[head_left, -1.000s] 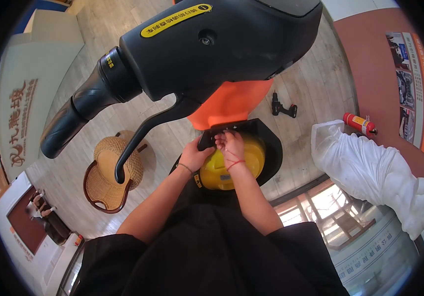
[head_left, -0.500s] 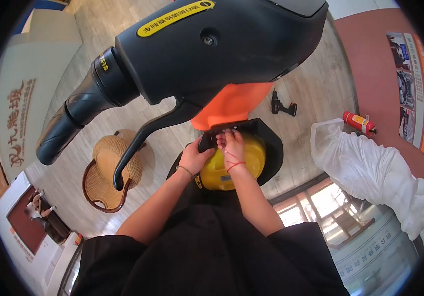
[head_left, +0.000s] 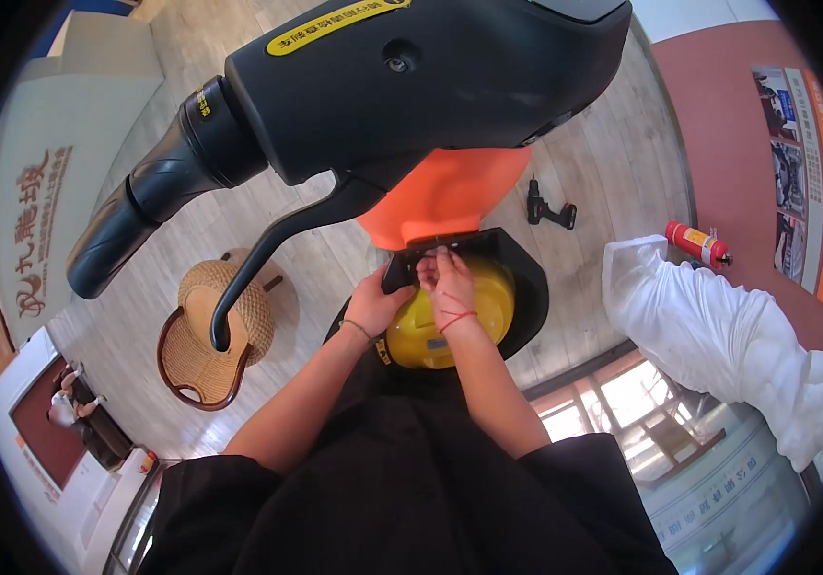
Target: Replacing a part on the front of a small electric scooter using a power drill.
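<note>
My left hand (head_left: pixel 375 302) is closed on the left side of a black bracket (head_left: pixel 406 268) below an orange body panel (head_left: pixel 430 201). My right hand (head_left: pixel 445 286) has its fingertips pinched at the bracket's upper middle, where small holes show; whatever they hold is hidden. A yellow hard hat (head_left: pixel 454 340) sits inside a black holder (head_left: pixel 531 297) behind both hands and forearms. Above them hang a black handlebar housing (head_left: pixel 469 91), a grip (head_left: pixel 162 177) and a curved lever (head_left: pixel 277 240).
A wicker chair (head_left: pixel 186 369) stands at left, a cordless drill (head_left: pixel 545 211) lies on the floor, a red extinguisher (head_left: pixel 697 244) is at right beside a white-covered object (head_left: pixel 718 335). A glass case (head_left: pixel 728 479) is lower right; a person (head_left: pixel 76 398) is in the left background.
The handlebar and orange panel shift slightly in view over the frames. My hands stay at the bracket, with only slight movement of the right fingertips.
</note>
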`<state>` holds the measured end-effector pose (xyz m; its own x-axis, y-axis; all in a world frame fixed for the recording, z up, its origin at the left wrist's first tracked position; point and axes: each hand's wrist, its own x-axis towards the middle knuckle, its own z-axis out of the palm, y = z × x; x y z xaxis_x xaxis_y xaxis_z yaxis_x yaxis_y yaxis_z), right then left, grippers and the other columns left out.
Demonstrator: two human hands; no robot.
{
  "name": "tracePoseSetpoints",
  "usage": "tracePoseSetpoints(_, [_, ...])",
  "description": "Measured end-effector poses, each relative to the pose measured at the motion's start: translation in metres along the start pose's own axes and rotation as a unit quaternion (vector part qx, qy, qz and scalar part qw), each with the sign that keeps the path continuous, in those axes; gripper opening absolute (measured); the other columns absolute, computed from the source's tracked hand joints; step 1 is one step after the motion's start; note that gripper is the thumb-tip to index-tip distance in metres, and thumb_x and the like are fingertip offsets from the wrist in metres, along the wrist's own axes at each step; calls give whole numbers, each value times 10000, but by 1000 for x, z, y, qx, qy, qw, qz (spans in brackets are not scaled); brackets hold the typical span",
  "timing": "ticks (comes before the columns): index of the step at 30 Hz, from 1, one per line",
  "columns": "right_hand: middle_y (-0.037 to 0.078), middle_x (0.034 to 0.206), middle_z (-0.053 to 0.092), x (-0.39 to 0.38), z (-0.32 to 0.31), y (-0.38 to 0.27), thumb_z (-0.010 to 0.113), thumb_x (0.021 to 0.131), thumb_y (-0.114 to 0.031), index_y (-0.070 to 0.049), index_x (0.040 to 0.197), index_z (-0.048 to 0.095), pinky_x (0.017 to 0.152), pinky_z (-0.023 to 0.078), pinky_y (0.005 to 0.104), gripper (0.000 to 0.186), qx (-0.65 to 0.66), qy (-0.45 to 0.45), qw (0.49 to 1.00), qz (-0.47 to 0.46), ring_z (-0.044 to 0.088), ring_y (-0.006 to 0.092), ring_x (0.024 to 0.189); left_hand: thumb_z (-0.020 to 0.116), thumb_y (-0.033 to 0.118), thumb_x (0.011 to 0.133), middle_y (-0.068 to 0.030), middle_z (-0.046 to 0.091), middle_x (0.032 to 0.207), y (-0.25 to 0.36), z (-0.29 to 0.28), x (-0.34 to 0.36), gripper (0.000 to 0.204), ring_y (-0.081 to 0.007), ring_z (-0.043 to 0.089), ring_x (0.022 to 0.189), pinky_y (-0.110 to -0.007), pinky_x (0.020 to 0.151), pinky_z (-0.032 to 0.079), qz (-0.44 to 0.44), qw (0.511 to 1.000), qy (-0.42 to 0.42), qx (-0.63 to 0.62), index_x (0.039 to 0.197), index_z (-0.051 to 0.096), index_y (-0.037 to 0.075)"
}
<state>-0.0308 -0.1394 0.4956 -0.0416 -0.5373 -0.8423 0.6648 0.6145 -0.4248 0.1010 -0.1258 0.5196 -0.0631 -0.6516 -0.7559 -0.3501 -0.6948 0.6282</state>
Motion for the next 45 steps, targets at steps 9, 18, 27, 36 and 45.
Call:
tracePoseSetpoints(9, [73, 649, 567, 2, -1, 0, 427, 907, -199, -17, 846, 499, 427, 345, 208, 205, 40, -10, 999, 32, 488, 111, 500, 656, 133, 723, -87, 621, 877, 11, -3, -3, 372, -126, 571, 771, -262, 707, 459, 9, 1000, 7, -17, 1039, 535, -21])
tracePoseSetpoints(18, [59, 711, 588, 0, 1, 0, 449, 898, -200, -15, 888, 512, 481, 388, 201, 196, -92, -6, 996, -20, 521, 101, 550, 657, 119, 721, -80, 620, 869, 1, -3, 2, 349, -111, 562, 767, -257, 703, 460, 7, 998, 5, -66, 1016, 542, -28])
tracePoseSetpoints(27, [88, 736, 600, 1, 6, 1, 449, 888, -118, 11, 915, 460, 494, 423, 223, 132, -67, 41, 995, -64, 539, 114, 575, 660, 134, 721, -89, 622, 865, 10, -4, -1, 364, -119, 565, 757, -260, 690, 463, 17, 1000, 5, 11, 1023, 539, -28])
tracePoseSetpoints(36, [108, 750, 598, -3, 11, 6, 449, 882, -92, 25, 950, 445, 544, 460, 232, 135, -71, 79, 987, -118, 552, 128, 602, 648, 156, 730, -111, 625, 828, 11, -4, -6, 375, -132, 569, 733, -272, 686, 463, 69, 996, 13, 52, 1029, 533, -39])
tracePoseSetpoints(45, [129, 777, 593, -1, 11, 9, 447, 886, -102, 29, 973, 430, 564, 475, 243, 158, -50, 66, 992, -92, 558, 145, 614, 589, 204, 778, -193, 610, 901, 7, -16, 0, 401, -275, 595, 883, -320, 746, 445, 25, 999, 3, 23, 1092, 505, -31])
